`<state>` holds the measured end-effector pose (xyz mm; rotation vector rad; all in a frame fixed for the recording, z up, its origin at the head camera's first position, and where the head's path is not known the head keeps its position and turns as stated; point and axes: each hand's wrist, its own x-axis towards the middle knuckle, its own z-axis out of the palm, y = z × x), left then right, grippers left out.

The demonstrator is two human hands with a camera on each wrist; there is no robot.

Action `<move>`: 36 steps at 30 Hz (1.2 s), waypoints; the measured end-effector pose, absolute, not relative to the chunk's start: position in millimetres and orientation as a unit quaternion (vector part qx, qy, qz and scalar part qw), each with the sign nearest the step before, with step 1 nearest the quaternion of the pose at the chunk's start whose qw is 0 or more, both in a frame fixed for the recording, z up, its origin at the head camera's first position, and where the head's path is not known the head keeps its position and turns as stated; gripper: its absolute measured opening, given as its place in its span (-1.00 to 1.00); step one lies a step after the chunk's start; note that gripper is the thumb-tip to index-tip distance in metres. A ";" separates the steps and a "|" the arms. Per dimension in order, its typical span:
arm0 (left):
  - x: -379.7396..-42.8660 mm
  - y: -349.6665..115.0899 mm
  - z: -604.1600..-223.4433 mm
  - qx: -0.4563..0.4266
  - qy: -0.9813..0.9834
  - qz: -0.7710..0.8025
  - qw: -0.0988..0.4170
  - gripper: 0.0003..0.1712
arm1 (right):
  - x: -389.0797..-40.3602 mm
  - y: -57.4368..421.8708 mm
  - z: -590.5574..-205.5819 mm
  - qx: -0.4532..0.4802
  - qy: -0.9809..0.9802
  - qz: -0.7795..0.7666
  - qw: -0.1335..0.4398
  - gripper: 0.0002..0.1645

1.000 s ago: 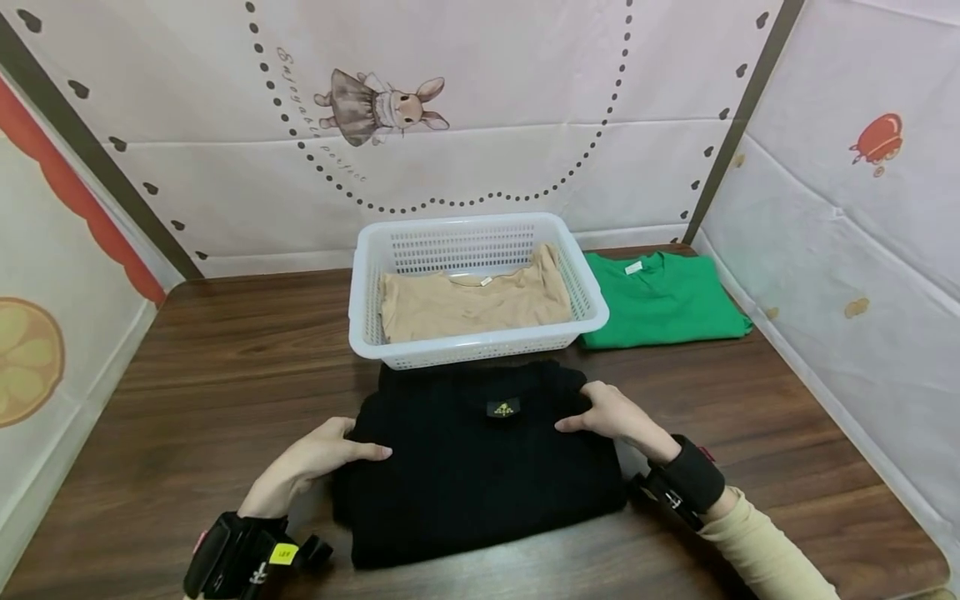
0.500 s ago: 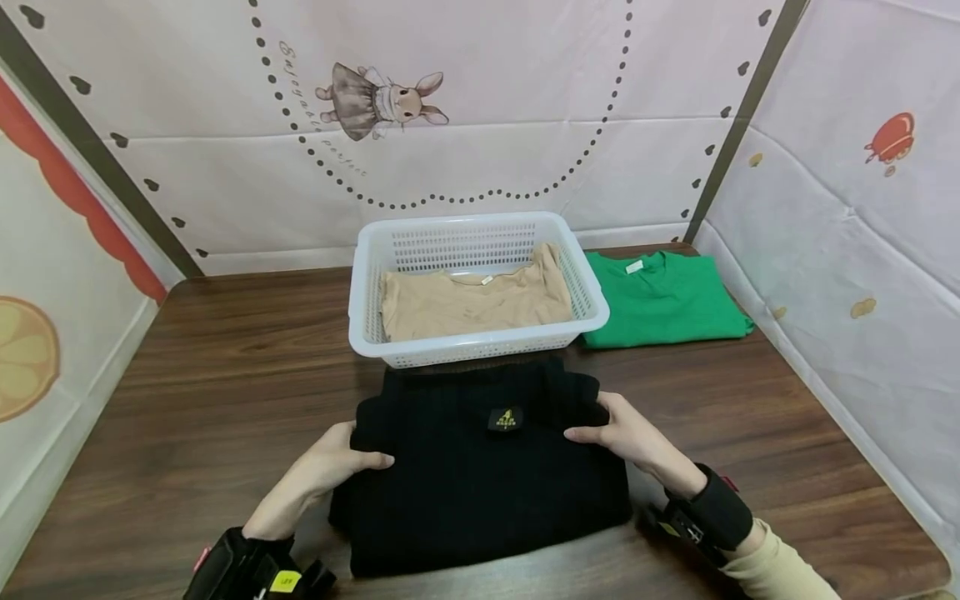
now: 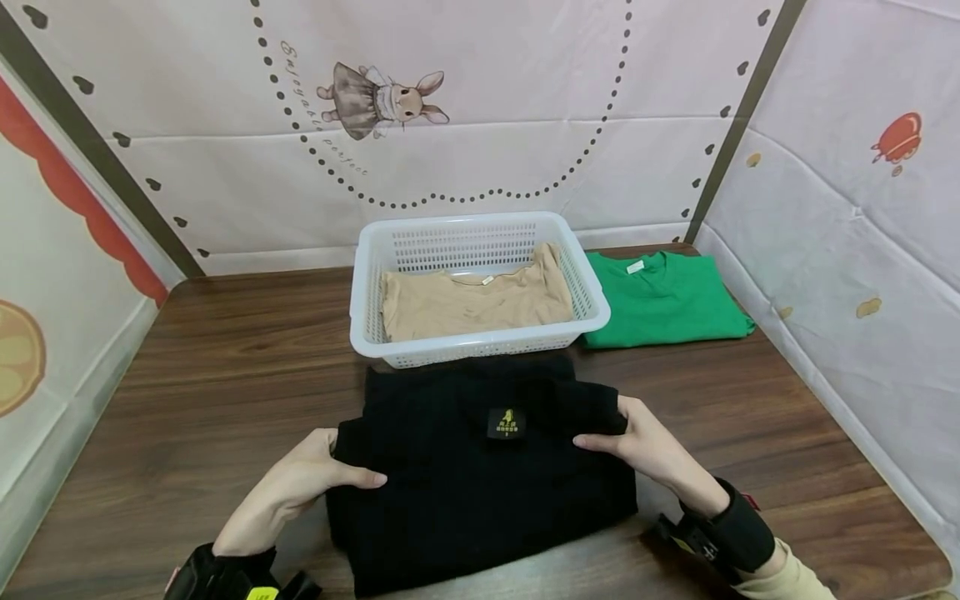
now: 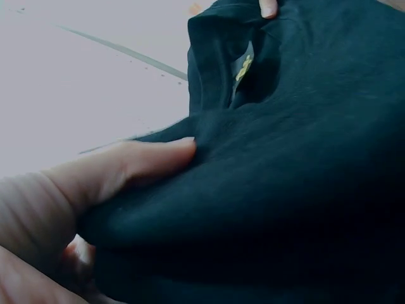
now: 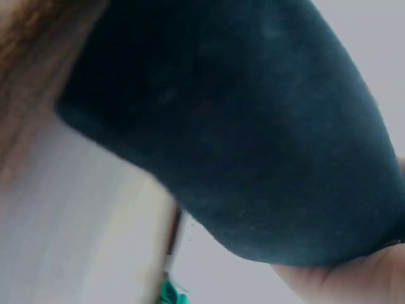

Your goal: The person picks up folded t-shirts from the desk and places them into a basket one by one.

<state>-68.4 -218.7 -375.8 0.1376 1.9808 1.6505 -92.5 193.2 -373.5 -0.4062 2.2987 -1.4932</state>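
A folded black T-shirt (image 3: 480, 500) lies in front of the basket, its collar label (image 3: 506, 423) facing up. My left hand (image 3: 303, 479) grips its left edge, thumb on top and the other fingers hidden beneath the cloth. At the opposite edge, my right hand (image 3: 652, 442) pinches the fabric the same way. In the left wrist view the shirt (image 4: 285, 145) bulges up between the hands, with the collar gaping. The right wrist view is mostly filled by dark cloth (image 5: 240, 139) hanging above the table.
Behind the shirt stands a white perforated basket (image 3: 480, 343) with a folded beige T-shirt (image 3: 472, 308) inside. To its right lies a folded green T-shirt (image 3: 663, 304). The brown wooden table (image 3: 247, 358) is bounded by printed cloth walls at the back and sides.
Both hands have drawn the black shirt's gripped edges toward the body and slightly apart, lifting them. The label has tipped into clearer view. Basket, beige shirt and green shirt have stayed put.
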 end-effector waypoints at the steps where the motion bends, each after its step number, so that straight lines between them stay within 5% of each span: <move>1: -67.6 -219.8 -372.4 0.060 0.735 0.617 0.275 -0.60 | -91.9 193.4 -371.8 -0.146 0.818 -0.529 0.176 -0.39; 18: -88.6 -225.7 -335.4 0.024 0.773 0.617 0.145 -0.78 | -124.2 177.7 -360.8 -0.147 0.819 -0.547 -0.093 -0.61; 30: -108.1 -218.6 -317.8 0.021 0.786 0.616 0.059 -0.77 | -157.9 169.6 -347.7 -0.146 0.782 -0.591 -0.138 -0.66; 36: -116.0 -212.4 -305.9 0.030 0.787 0.617 -0.002 -0.65 | -184.4 177.8 -350.6 -0.202 0.747 -0.597 -0.210 -0.55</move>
